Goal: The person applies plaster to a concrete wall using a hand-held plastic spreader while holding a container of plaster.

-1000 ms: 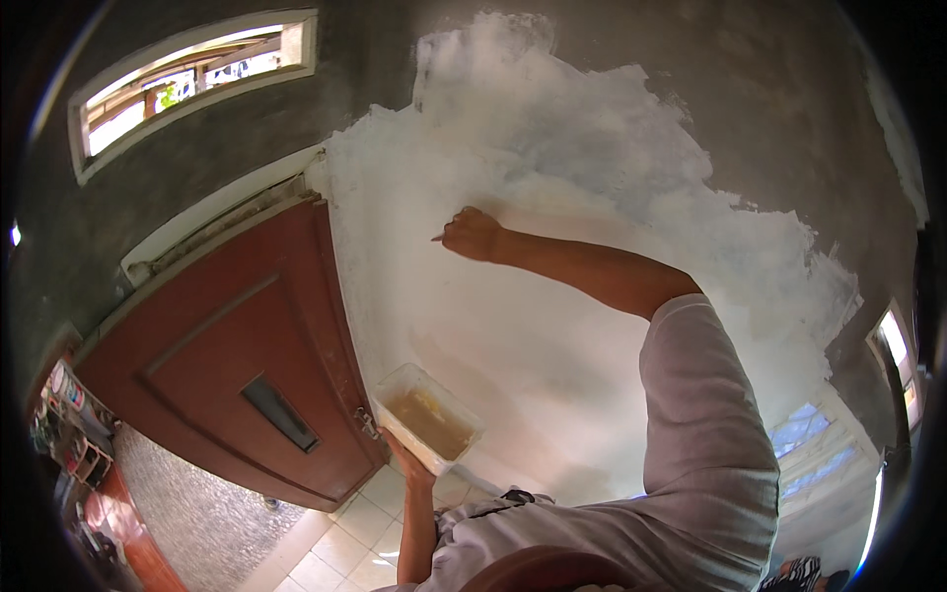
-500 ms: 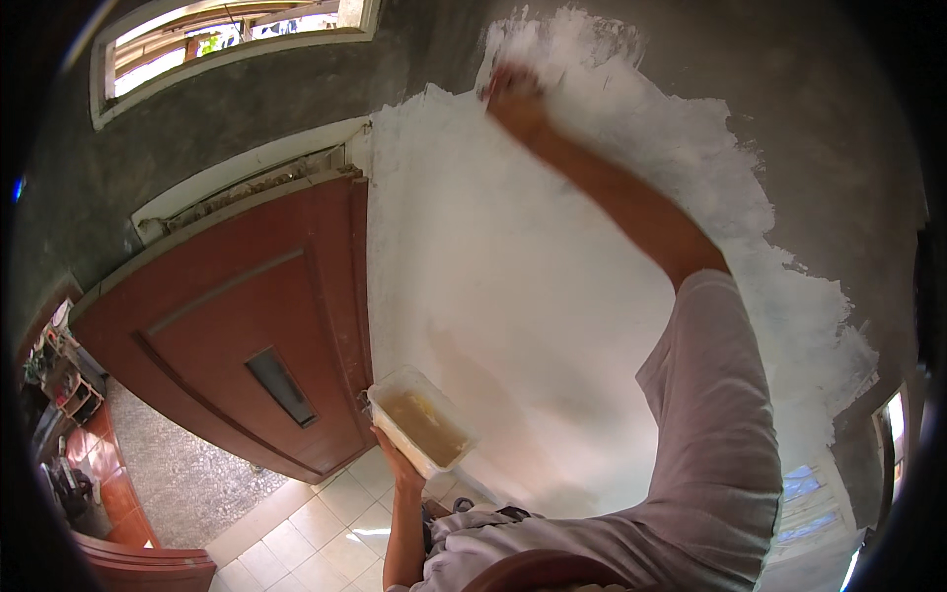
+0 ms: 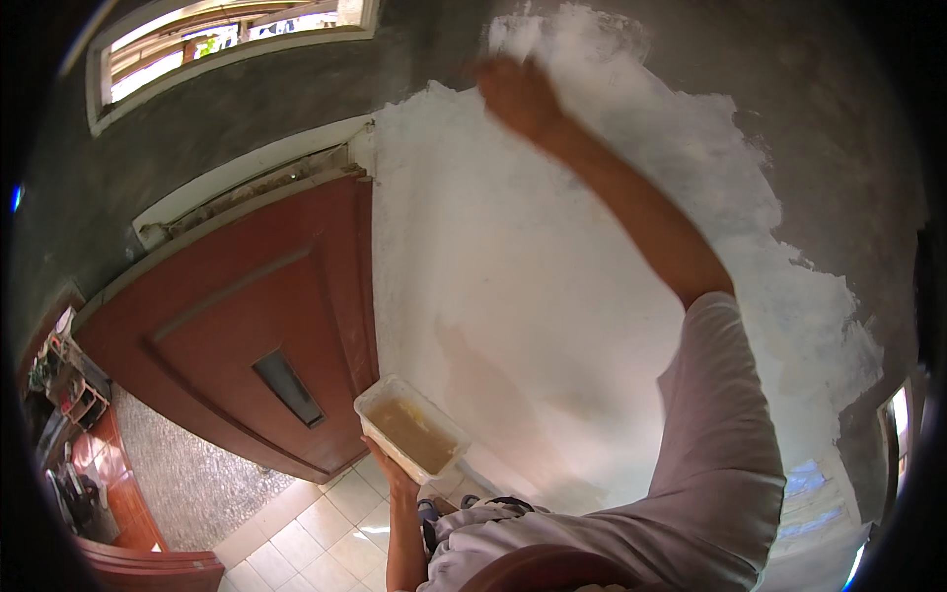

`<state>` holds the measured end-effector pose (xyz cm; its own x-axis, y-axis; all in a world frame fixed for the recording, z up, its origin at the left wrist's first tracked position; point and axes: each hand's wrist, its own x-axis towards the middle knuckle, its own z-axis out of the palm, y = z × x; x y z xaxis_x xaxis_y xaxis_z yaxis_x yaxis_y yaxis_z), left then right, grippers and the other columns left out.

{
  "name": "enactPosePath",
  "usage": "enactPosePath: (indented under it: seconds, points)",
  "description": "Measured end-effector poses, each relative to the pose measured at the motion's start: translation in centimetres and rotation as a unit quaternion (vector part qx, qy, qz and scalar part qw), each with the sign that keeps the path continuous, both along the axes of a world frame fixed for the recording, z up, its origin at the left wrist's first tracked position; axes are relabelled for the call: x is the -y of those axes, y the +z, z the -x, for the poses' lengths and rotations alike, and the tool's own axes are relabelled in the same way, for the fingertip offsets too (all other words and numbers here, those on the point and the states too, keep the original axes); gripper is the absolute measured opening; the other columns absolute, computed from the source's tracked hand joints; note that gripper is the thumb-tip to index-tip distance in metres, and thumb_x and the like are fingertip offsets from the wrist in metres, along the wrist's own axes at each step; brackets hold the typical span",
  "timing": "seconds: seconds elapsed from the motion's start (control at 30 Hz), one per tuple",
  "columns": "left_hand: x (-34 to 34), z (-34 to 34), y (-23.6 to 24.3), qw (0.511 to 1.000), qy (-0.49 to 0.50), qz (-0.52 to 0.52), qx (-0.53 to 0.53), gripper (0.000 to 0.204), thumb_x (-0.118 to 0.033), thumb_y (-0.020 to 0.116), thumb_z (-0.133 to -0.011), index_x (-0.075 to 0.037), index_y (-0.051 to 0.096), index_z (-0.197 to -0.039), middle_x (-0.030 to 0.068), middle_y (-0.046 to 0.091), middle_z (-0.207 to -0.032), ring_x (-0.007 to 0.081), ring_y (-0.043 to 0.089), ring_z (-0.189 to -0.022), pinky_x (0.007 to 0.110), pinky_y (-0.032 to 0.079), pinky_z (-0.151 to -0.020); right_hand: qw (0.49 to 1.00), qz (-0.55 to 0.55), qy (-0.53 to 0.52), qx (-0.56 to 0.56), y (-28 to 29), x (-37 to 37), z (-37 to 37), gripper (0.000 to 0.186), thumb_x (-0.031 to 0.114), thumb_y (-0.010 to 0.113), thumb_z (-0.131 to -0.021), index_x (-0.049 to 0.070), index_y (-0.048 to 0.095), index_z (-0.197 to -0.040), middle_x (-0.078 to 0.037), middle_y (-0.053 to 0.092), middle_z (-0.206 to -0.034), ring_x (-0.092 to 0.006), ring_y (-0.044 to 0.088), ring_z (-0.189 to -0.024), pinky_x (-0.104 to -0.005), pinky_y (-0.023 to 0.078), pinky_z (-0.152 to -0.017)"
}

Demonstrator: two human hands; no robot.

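My left hand (image 3: 393,466) is closed on the near left side of a clear rectangular plastic tub (image 3: 444,462), supporting it at waist height. Inside the tub is a tan coating with a yellowish patch. My right arm stretches up to the wall, where my right hand (image 3: 520,97) is at the upper edge of the white-coated area (image 3: 533,247). Its fingers look curled but are blurred, and anything they hold is hidden. Bare grey wall (image 3: 434,59) borders the white coat, whose edge is ragged.
A reddish-brown panelled door (image 3: 237,326) stands to the left of the coated wall, beneath a framed window opening (image 3: 227,44). Pale floor tiles (image 3: 326,538) lie below, beside a rough grey floor (image 3: 197,474). Shelves with assorted things (image 3: 79,395) are at far left.
My right hand has shifted slightly along the top of the white coat, still blurred. The tub has moved slightly left and down with my left hand.
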<state>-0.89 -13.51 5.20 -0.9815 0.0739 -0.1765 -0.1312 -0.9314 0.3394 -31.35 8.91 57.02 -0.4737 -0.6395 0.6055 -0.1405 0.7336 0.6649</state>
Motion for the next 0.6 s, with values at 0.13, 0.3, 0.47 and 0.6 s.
enactPosePath:
  seconds: [0.13, 0.3, 0.47, 0.6]
  points:
    - [-1.3, 0.7, 1.7, 0.999, -0.026, -0.032, -0.014, 0.078, -0.072, 0.031, -0.101, -0.018, 0.035, -0.156, 0.0081, 0.049, -0.149, 0.0277, 0.053, -0.132, 0.044, 0.049, -0.109, 0.964, -0.048, 0.033, -0.258, 8.9, -2.6, -1.9, 0.029, 0.023, 0.059, -0.097, 0.004, 0.066, -0.118, -0.013, 0.07, -0.108, -0.029, 0.064, -0.108, -0.0504, 0.051, -0.084]
    - [-3.5, 2.6, 2.6, 0.995, -0.073, 0.015, -0.06, 0.078, -0.072, 0.033, -0.101, -0.014, 0.038, -0.154, 0.0085, 0.052, -0.147, 0.028, 0.055, -0.129, 0.044, 0.049, -0.108, 0.96, -0.145, -0.172, -0.167, -5.1, -8.3, -3.9, 0.049, 0.027, 0.054, -0.101, -0.007, 0.054, -0.137, -0.026, 0.063, -0.129, -0.0389, 0.063, -0.115, -0.0515, 0.055, -0.092]
    - [-4.8, 1.7, 3.8, 0.994, -0.112, -0.008, -0.017, 0.078, -0.071, 0.031, -0.102, -0.013, 0.04, -0.153, 0.0086, 0.054, -0.144, 0.0272, 0.057, -0.128, 0.043, 0.051, -0.106, 0.951, -0.243, -0.146, 0.123, -24.4, -9.5, -12.6, 0.042, 0.026, 0.058, -0.101, -0.011, 0.068, -0.118, -0.027, 0.074, -0.105, -0.0364, 0.074, -0.094, -0.0443, 0.061, -0.076]
    - [-3.4, 0.7, 3.7, 0.992, -0.119, 0.011, -0.036, 0.077, -0.071, 0.029, -0.102, -0.014, 0.04, -0.153, 0.0089, 0.054, -0.144, 0.027, 0.057, -0.127, 0.043, 0.051, -0.105, 0.948, 0.024, -0.081, 0.306, -17.1, -4.5, -12.5, 0.034, 0.01, 0.054, -0.094, 0.015, 0.067, -0.125, -0.01, 0.073, -0.111, -0.0286, 0.071, -0.102, -0.0463, 0.057, -0.083]
